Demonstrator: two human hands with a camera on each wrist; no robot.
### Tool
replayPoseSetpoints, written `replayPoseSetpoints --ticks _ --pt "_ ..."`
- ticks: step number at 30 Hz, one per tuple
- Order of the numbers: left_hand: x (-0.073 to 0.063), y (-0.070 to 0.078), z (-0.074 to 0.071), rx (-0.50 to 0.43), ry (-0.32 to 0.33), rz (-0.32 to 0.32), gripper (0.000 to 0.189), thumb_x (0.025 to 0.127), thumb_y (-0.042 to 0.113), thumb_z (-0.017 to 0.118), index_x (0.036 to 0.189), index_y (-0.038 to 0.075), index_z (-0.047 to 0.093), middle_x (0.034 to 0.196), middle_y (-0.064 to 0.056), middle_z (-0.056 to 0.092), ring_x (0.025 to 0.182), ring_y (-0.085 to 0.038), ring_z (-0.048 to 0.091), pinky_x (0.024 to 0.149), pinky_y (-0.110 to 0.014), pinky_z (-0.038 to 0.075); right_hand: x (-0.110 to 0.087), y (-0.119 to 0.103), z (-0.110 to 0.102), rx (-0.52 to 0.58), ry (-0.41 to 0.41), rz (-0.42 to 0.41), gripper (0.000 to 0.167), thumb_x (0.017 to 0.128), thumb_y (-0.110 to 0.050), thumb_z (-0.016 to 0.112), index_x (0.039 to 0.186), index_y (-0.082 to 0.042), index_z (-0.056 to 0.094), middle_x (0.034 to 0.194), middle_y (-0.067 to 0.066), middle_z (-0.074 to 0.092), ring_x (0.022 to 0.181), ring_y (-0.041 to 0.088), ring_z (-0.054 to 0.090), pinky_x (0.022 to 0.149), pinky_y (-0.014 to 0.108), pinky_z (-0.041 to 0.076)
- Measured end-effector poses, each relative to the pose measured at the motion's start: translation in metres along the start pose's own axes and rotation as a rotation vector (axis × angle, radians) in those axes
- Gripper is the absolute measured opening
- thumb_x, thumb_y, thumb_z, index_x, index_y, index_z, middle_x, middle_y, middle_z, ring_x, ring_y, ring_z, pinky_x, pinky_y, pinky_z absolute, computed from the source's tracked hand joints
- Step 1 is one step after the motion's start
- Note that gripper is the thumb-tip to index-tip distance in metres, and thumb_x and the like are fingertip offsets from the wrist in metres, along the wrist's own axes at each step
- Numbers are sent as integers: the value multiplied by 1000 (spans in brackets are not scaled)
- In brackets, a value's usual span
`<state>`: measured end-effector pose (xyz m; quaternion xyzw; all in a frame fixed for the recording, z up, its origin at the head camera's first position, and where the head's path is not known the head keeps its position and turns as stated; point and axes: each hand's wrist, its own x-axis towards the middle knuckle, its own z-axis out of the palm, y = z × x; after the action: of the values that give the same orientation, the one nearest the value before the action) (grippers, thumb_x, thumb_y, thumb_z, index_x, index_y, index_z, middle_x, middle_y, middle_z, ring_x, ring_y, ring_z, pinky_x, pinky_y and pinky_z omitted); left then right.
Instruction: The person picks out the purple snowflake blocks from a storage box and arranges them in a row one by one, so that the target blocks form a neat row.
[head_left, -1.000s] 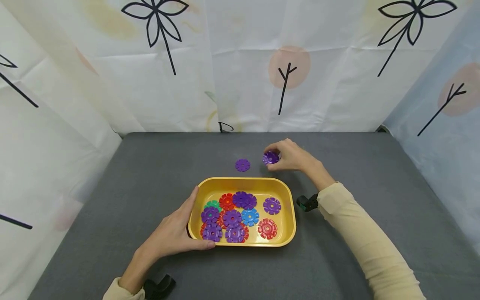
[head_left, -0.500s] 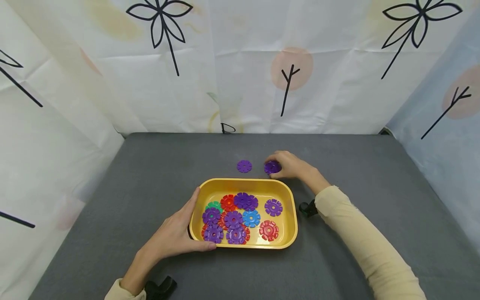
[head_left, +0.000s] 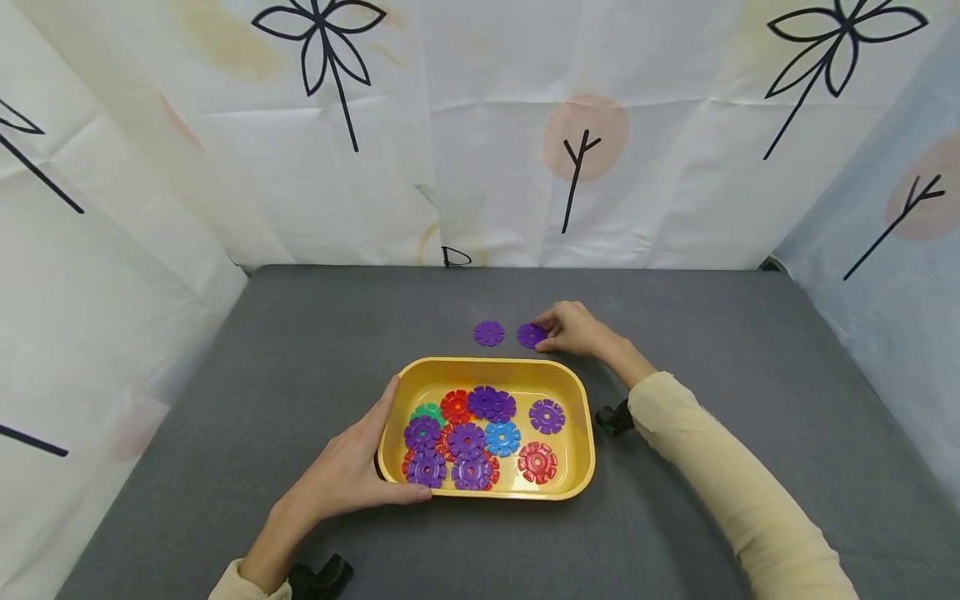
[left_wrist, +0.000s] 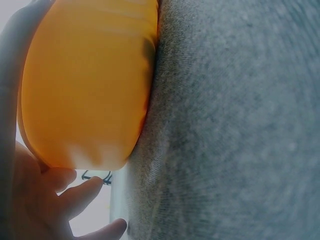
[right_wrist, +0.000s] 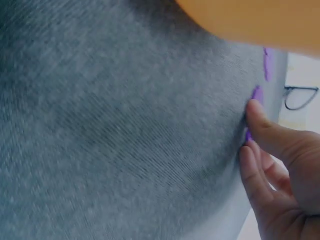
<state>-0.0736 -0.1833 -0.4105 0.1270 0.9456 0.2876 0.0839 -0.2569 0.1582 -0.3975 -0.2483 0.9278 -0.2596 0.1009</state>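
Observation:
In the head view, a yellow tray (head_left: 491,363) rests on the grey table, holding several notched, flower-shaped plastic discs, mostly purple with some red. My left hand (head_left: 341,471) holds its left end, thumb along the front rim and fingers by the left wall; the left wrist view shows fingers (left_wrist: 82,195) by the tray's yellow wall (left_wrist: 87,90). Behind the tray, my right hand (head_left: 573,329) pinches a purple notched disc (head_left: 529,335) at its right side, down at the tabletop. In the right wrist view, thumb and fingertips (right_wrist: 248,157) flank that disc.
Another purple notched disc (head_left: 489,333) lies flat on the grey table (head_left: 337,333), just left of the held one. Inside the tray are also a blue disc (head_left: 502,438) and a green disc (head_left: 426,411). Printed white cloth (head_left: 480,183) stands along the table's back edge.
The right hand brings its purple disc down and toward the tray, then slides it left toward the other purple disc. The left hand stays on the tray.

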Motion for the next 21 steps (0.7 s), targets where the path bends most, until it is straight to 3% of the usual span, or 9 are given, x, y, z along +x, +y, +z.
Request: replayPoseSetpoints --ticks 11,21 --pt "-1 0 0 -5 -1 0 141 65 75 82 166 22 0 162 -15 41 125 -28 59 97 -51 56 -1 -6 4 50 26 -49 41 89 -10 79 125 7 69 119 26 72 84 26 70 74 33 60" --pt "0 1 0 -4 6 5 140 65 73 83 166 23 0 161 -14 42 121 -26 60 93 -48 56 -21 -26 -22 108 94 -44 44 91 -18 78 129 2 68 120 24 71 102 36 73 88 46 61"
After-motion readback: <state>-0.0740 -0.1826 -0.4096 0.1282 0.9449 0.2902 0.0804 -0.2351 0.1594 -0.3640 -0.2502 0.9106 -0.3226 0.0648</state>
